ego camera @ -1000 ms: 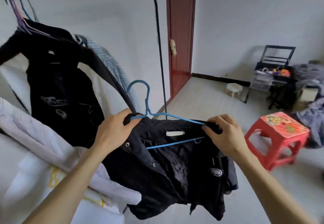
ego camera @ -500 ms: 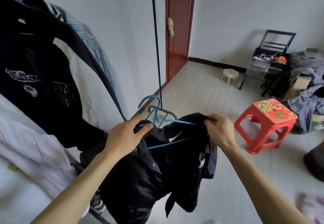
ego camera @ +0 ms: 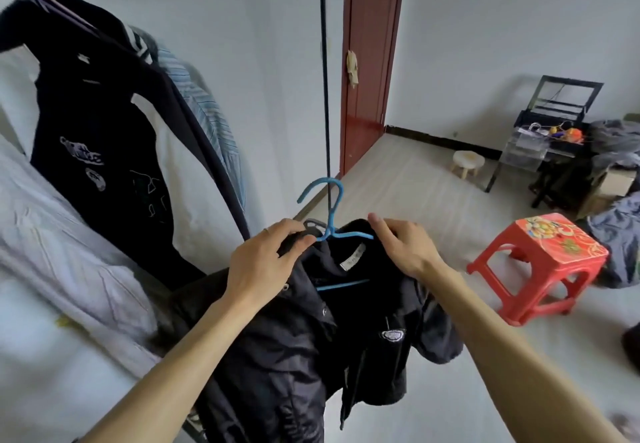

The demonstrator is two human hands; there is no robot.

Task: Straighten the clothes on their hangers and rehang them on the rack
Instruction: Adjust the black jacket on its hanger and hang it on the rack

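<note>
Far left, hung close together: white shirt [ego camera: 52, 234], black printed jacket [ego camera: 104, 123], striped shirt [ego camera: 211, 120]. Near centre, low in front of them: black snap-button jacket [ego camera: 304, 345]. Just behind it, dark upright rack pole [ego camera: 325, 61]. Right, well apart on the floor: red plastic stool [ego camera: 543, 262]. Inside the jacket's collar, blue hanger [ego camera: 334, 207], hook up. Left hand [ego camera: 263, 262] pinching the jacket's left shoulder beside the hanger neck; right hand [ego camera: 405, 245] curled round the right shoulder.
</note>
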